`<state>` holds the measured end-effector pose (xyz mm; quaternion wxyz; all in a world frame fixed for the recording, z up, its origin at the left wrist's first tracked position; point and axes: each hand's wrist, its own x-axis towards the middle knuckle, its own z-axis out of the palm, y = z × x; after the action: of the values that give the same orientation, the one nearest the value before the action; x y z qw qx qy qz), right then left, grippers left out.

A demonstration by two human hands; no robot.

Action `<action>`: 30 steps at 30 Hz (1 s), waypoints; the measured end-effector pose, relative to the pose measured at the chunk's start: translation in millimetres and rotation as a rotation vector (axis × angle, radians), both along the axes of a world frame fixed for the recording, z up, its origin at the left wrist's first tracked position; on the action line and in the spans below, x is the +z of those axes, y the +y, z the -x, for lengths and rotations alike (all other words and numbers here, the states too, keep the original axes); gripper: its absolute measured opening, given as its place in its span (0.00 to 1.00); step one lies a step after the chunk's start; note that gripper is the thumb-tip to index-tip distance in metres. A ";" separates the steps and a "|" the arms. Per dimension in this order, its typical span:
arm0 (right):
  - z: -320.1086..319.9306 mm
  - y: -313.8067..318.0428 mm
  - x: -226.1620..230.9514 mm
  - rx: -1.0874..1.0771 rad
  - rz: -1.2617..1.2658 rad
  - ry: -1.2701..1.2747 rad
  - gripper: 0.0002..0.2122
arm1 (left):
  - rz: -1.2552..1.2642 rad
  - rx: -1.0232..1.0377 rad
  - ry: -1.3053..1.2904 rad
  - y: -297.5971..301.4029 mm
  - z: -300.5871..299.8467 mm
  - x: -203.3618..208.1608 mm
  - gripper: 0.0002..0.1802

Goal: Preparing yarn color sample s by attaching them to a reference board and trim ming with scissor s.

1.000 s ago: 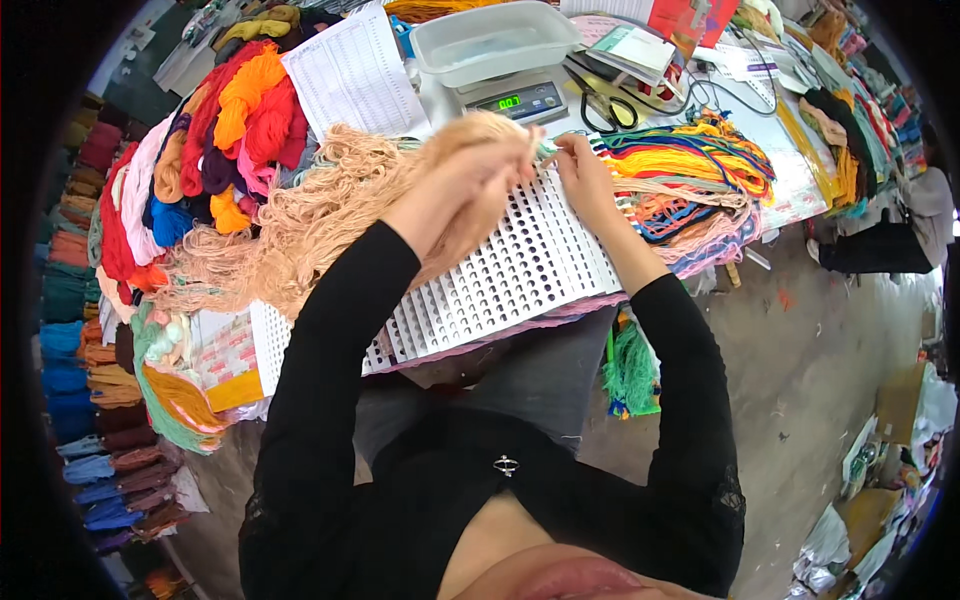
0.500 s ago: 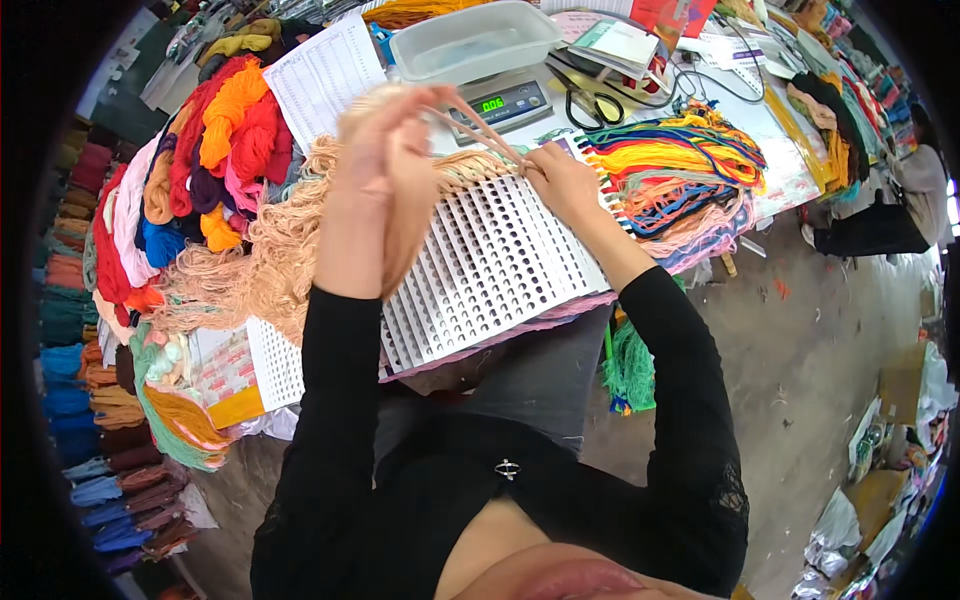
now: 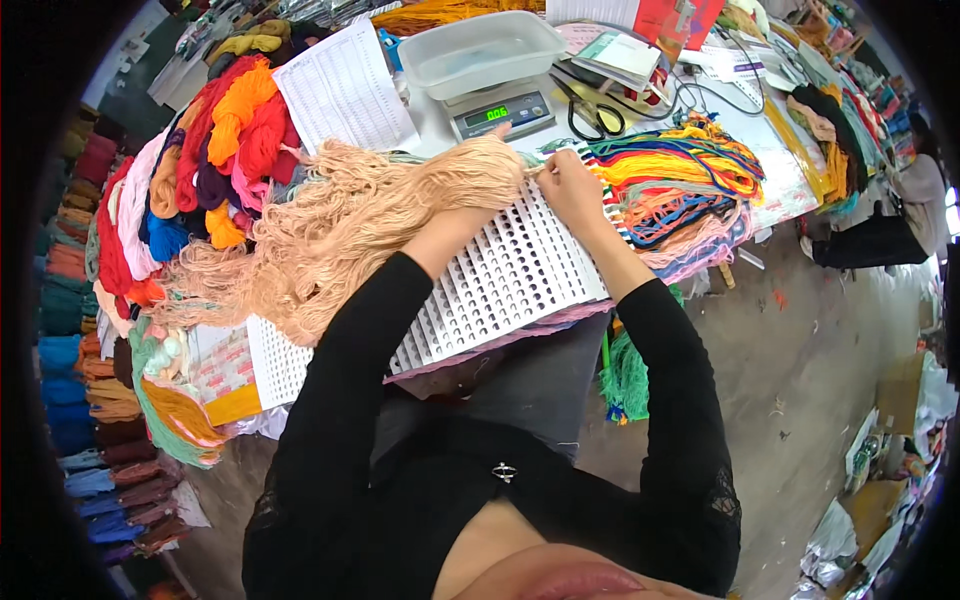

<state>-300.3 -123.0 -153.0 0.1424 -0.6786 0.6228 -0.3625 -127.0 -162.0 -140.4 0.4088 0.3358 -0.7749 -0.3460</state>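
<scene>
A thick skein of peach thread [image 3: 400, 195] spreads from the left pile to the top edge of a white card punched with rows of holes [image 3: 505, 265]. My left hand [image 3: 482, 213] is under the skein's right end, with strands draped over it. Only a fingertip and the wrist show, so its grip is hidden. Close to its right, my right hand [image 3: 574, 190] pinches peach thread at the card's top edge, fingers curled together. Multicoloured threads [image 3: 690, 170] hang from the card's right end. The card lies partly over my lap.
Behind the card stand a digital scale [image 3: 505, 115] with a clear plastic tub [image 3: 480, 55] and black scissors [image 3: 595, 112]. A printed sheet [image 3: 345, 90] leans beside heaps of coloured skeins [image 3: 240, 140] at left. A person [image 3: 905, 205] is at the far right.
My left hand has come down and right, from holding a raised loop of thread to lying beneath the skein. The skein now covers more of the card. My right hand stays near the same edge.
</scene>
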 end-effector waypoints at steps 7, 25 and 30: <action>-4.4 4.5 16.1 0.104 0.068 0.123 0.14 | 0.253 0.089 -0.107 14.9 -26.7 44.1 0.23; 11.6 11.7 1.6 0.232 0.213 0.010 0.07 | 0.267 0.174 -1.246 23.9 23.9 103.6 0.10; -15.6 6.7 19.3 0.309 0.178 0.063 0.11 | 0.809 0.434 -0.875 -66.4 -148.3 67.9 0.09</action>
<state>-284.7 -116.3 -133.7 0.1160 -0.7872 0.4806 -0.3686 21.3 -228.4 -72.5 0.2098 0.4147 -0.8539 0.2344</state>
